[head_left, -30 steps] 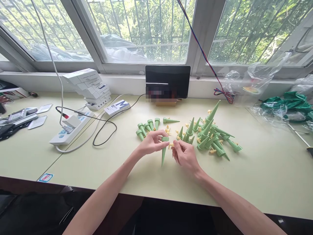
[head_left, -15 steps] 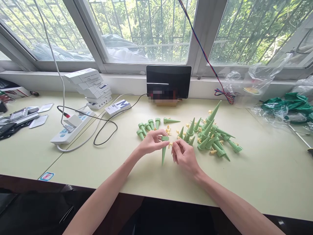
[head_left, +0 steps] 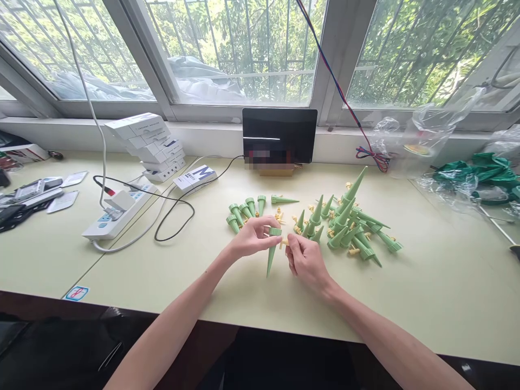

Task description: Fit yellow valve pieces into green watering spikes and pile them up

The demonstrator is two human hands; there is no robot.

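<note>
My left hand (head_left: 252,236) is closed round the wide top of a green plastic cone spike (head_left: 271,255), which points down toward me. My right hand (head_left: 305,259) pinches a small yellow fitting (head_left: 284,241) that touches the side of that spike's top. Just behind my hands lies a heap of green cone spikes (head_left: 349,225) with several small yellow fittings among them. A short row of green spikes (head_left: 245,212) lies to the left of the heap, behind my left hand.
A dark tablet (head_left: 279,135) leans on the window sill. On the pale green table (head_left: 162,265) sit a white power strip (head_left: 117,212) with cables, a stack of white boxes (head_left: 147,143) and a flat box (head_left: 195,178). Plastic bags (head_left: 430,130) and green parts (head_left: 483,168) lie at right.
My right hand has closed in slightly on the yellow fitting and pressed it nearer the spike's top. The spike tip has tilted a little left. Nothing else moved.
</note>
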